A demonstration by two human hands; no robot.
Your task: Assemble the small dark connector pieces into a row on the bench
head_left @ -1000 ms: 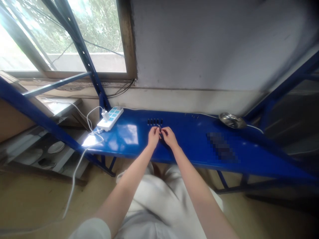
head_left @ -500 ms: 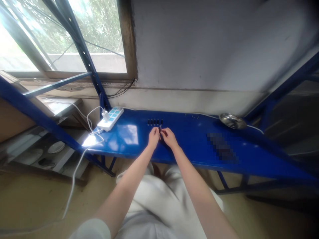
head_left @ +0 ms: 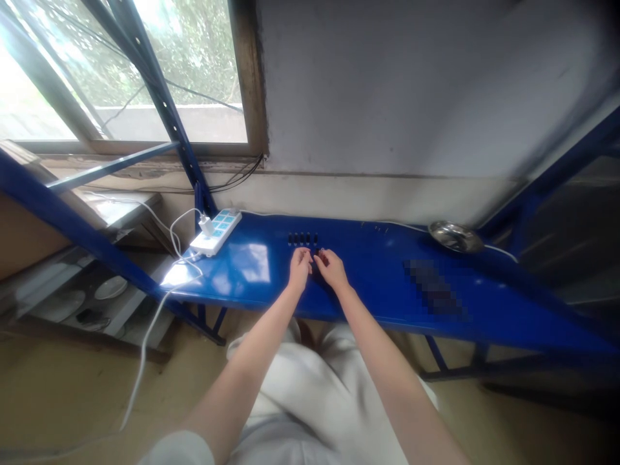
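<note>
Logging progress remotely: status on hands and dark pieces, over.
Right hand apparently pinching a small dark piece. Left hand beside it, grip unclear. Five dark pieces lined up just beyond; nothing visibly blocking hands.

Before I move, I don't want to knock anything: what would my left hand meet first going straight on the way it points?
Most likely the row of small black pieces on the blue table, just beyond the left hand; height is unclear, so it might pass over.

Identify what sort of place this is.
Probably a small workshop: a long, glossy blue workbench, a white-and-blue rectangular power strip at one end, and a row of small black oblong pieces.
</note>
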